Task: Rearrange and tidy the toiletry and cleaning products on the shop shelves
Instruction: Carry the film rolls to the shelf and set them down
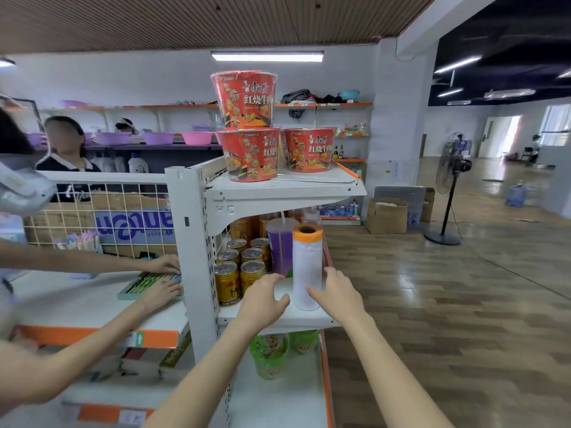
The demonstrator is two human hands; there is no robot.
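Note:
A tall white plastic roll [307, 267] with an orange top stands upright on the middle end shelf [304, 319]. My left hand [265, 299] hovers open just left of it, fingers spread, holding nothing. My right hand [338, 296] is open on the roll's right side, close to it and not gripping. Behind the roll stands a purple cup [279, 247] with a straw. Several gold drink cans [238, 267] fill the shelf's left part.
Three red noodle tubs [251, 131] are stacked on the top shelf. Green noodle cups [270, 355] sit on the shelf below. Another person's hands [162, 274] handle a tray of toothbrushes [148, 284] on the left shelf. Cardboard boxes [387, 215] and a standing fan [449, 186] are on the floor at right.

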